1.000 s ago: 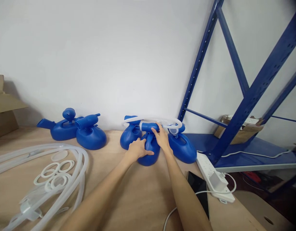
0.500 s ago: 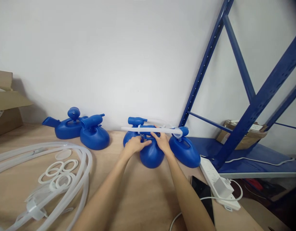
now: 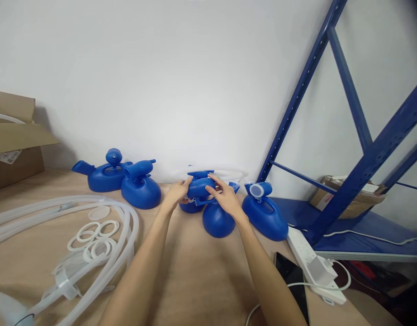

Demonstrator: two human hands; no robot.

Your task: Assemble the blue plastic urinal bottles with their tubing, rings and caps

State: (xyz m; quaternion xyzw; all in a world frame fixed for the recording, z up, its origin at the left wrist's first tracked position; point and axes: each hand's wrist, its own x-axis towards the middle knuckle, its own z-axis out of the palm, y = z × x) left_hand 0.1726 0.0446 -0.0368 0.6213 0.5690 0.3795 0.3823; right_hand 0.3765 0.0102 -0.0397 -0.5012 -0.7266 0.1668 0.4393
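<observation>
My left hand [image 3: 178,192] and my right hand [image 3: 226,194] grip a rounded blue plastic bottle top [image 3: 201,187] from either side, fingers curled on it. Whether it is joined to a bottle is hidden. Below and to its right stands a blue urinal bottle [image 3: 218,221]. Another blue bottle [image 3: 191,208] is partly hidden behind my hands. To the right of my right hand is a blue bottle [image 3: 265,218] with a handle and a pale ring in its mouth. Behind my hands, a translucent tube [image 3: 229,168] curves along the wall.
At left stand two more blue bottles [image 3: 142,194], behind coiled translucent hoses [image 3: 134,222] and several white rings [image 3: 108,228]. An open cardboard box [image 3: 18,165] is far left. At right lie a power strip [image 3: 298,244] and a black phone [image 3: 291,276], beside a blue metal shelf [image 3: 351,226].
The translucent tube that lay across in front of my hands is now behind them. My hands have come up to the blue bottle top, and the view has shifted slightly left.
</observation>
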